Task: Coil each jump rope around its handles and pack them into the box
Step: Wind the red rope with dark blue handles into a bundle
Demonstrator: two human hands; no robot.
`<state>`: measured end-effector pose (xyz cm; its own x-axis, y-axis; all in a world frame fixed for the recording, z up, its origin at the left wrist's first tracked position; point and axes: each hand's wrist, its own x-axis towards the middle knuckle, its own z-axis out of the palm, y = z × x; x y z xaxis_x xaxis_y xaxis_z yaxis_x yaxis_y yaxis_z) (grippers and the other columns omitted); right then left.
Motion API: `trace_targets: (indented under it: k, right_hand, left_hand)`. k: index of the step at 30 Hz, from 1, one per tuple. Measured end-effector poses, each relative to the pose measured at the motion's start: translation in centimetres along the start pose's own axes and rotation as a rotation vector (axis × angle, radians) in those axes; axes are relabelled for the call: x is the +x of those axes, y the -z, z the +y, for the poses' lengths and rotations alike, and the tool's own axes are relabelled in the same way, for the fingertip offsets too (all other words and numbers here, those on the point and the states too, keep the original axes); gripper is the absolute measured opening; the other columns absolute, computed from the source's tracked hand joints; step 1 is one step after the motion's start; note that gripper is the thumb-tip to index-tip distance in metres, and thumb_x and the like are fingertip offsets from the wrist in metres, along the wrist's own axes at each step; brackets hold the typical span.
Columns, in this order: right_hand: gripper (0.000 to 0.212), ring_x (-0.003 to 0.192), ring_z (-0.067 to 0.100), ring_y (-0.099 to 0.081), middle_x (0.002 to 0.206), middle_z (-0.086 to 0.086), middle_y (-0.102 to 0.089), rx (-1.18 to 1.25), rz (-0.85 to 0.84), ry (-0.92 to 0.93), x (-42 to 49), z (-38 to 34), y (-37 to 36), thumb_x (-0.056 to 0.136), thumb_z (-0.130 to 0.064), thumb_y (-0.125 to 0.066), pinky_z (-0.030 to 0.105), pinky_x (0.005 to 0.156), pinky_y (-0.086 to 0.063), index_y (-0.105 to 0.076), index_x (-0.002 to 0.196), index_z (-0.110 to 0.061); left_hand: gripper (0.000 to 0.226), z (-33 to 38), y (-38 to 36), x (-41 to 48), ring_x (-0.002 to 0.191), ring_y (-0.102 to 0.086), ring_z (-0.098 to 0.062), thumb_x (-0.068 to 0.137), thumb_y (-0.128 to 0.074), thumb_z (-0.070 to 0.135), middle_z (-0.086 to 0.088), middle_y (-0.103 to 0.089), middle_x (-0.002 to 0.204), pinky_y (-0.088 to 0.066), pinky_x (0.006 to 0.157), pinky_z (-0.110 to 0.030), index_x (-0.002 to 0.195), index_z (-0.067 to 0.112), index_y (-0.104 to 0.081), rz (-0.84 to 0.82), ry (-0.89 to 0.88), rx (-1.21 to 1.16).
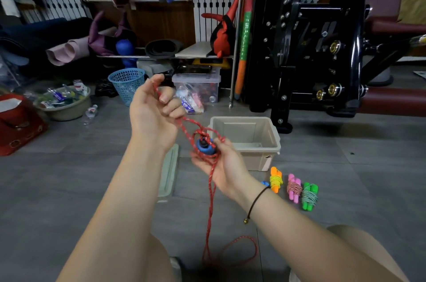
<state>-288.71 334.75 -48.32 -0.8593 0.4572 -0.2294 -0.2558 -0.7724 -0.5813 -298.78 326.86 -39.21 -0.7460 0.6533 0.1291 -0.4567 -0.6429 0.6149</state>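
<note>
Grey floor tiles carry the box (253,159), and just before it the right hand (224,168) clasps the blue handles (205,147) while the left hand (151,113) pinches the red rope (211,189) taut above them — limp, light cord, probably best steered close to the handles.

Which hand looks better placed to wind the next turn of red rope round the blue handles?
Probably left: the left hand pinches the red rope raised, while the right hand holds the blue handles.

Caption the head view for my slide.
Left hand pinches the red rope, right hand grips its blue handles, box nearby.
</note>
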Motion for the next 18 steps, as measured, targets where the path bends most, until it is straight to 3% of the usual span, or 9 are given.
trace_targets:
  k: [2, 4, 6, 8, 11, 13, 15, 18]
  right_hand:
    - [0.012, 0.078, 0.025, -0.067, 0.098, 0.014, -0.066, -0.073, 0.068, 0.141, 0.5, -1.0, 0.3, 0.101, -0.009, -0.037, 0.044, 0.081, -0.053, -0.045, 0.092, -0.014]
    - [0.011, 0.084, 0.018, -0.064, 0.104, 0.011, -0.063, -0.278, 0.110, 0.256, 0.6, -1.8, 0.7, 0.100, -0.008, -0.038, 0.033, 0.081, -0.056, -0.049, 0.098, -0.009]
    - [0.014, 0.083, 0.012, -0.058, 0.093, 0.000, -0.058, -0.601, 0.155, 0.379, 0.5, -1.8, 1.4, 0.100, -0.010, -0.038, 0.020, 0.073, -0.052, -0.050, 0.106, -0.004]
    - [0.011, 0.081, 0.011, -0.051, 0.083, -0.005, -0.052, -0.820, 0.163, 0.448, 0.5, -1.5, 2.3, 0.100, -0.013, -0.038, 0.029, 0.077, -0.045, -0.047, 0.095, -0.011]
    - [0.010, 0.087, 0.014, -0.056, 0.090, 0.002, -0.057, -0.877, 0.207, 0.456, 0.5, -1.7, 2.9, 0.099, -0.014, -0.038, 0.038, 0.083, -0.048, -0.047, 0.096, -0.012]
    - [0.014, 0.096, 0.018, -0.061, 0.098, 0.004, -0.062, -0.791, 0.206, 0.457, 0.3, -2.3, 2.7, 0.100, -0.013, -0.037, 0.032, 0.084, -0.052, -0.050, 0.105, -0.009]
    - [0.017, 0.096, 0.019, -0.063, 0.098, 0.004, -0.063, -0.699, 0.171, 0.436, -0.1, -2.8, 2.4, 0.101, -0.013, -0.037, 0.028, 0.079, -0.055, -0.050, 0.107, -0.005]
    - [0.016, 0.096, 0.027, -0.067, 0.104, 0.009, -0.067, -0.613, 0.178, 0.361, -0.9, -3.3, 2.0, 0.101, -0.020, -0.038, 0.046, 0.084, -0.056, -0.052, 0.101, -0.014]
  left_hand:
    - [0.010, 0.6, 1.0, 0.3, 0.045, -0.026, -0.005, 0.085, -0.054, 0.025, 0.010, -0.043, 0.059, -0.019, 0.041, -0.016, 0.081, 0.026, -0.063, -0.001, -0.114, 0.510]
    - [0.015, 0.3, 1.6, 0.1, 0.060, -0.051, -0.001, 0.087, -0.061, 0.025, 0.013, -0.060, 0.073, -0.038, 0.055, -0.014, 0.079, 0.031, -0.071, -0.153, -0.220, 1.097]
    - [0.005, -1.0, 1.8, -0.4, 0.086, -0.055, 0.003, 0.082, -0.069, 0.039, 0.015, -0.059, 0.091, -0.043, 0.081, -0.021, 0.086, 0.040, -0.072, -0.361, -0.147, 1.598]
    - [0.028, -2.6, 1.5, -0.9, 0.095, -0.054, -0.002, 0.075, -0.068, 0.056, 0.015, -0.051, 0.100, -0.044, 0.089, -0.029, 0.102, 0.048, -0.065, -0.506, -0.046, 1.911]
    - [0.051, -3.7, 1.1, -1.2, 0.104, -0.052, -0.010, 0.068, -0.067, 0.064, 0.015, -0.050, 0.107, -0.046, 0.090, -0.036, 0.115, 0.052, -0.053, -0.541, -0.065, 2.077]
    - [0.061, -3.9, 1.2, -1.3, 0.107, -0.051, -0.012, 0.066, -0.069, 0.064, 0.015, -0.051, 0.111, -0.045, 0.087, -0.035, 0.122, 0.053, -0.045, -0.566, -0.107, 2.136]
    - [0.062, -4.0, 1.0, -1.5, 0.110, -0.054, -0.014, 0.067, -0.070, 0.060, 0.016, -0.056, 0.115, -0.045, 0.085, -0.035, 0.122, 0.050, -0.043, -0.554, -0.182, 2.158]
    - [0.046, -4.5, 0.7, -1.6, 0.101, -0.060, -0.012, 0.069, -0.070, 0.057, 0.016, -0.064, 0.107, -0.049, 0.079, -0.032, 0.111, 0.045, -0.053, -0.417, -0.289, 2.058]
